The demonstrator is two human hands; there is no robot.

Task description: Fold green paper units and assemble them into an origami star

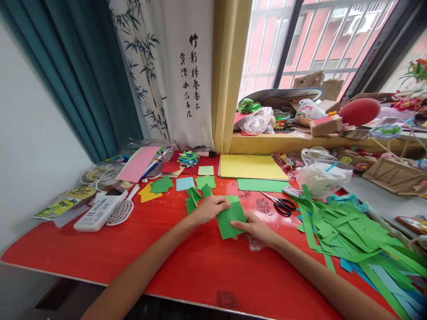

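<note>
A green sheet of paper (230, 224) is held between my two hands above the red table. My left hand (211, 209) pinches its upper left edge, and my right hand (255, 229) grips its right side with the thumb on top. Just behind my left hand are folded green paper pieces (193, 200), partly hidden by it. Beyond them lie a green square (205, 182), a light blue square (185, 183) and a pale green square (206, 170). Black-handled scissors (283, 206) rest to the right of my right hand.
Green and blue paper strips (350, 226) are heaped at the right. Yellow sheets (250, 167) lie at the back, near a folded paper star (188, 158). On the left are a white case (100, 211), a hairbrush (120, 211) and pink paper (138, 164). A plastic container (325, 173) stands back right.
</note>
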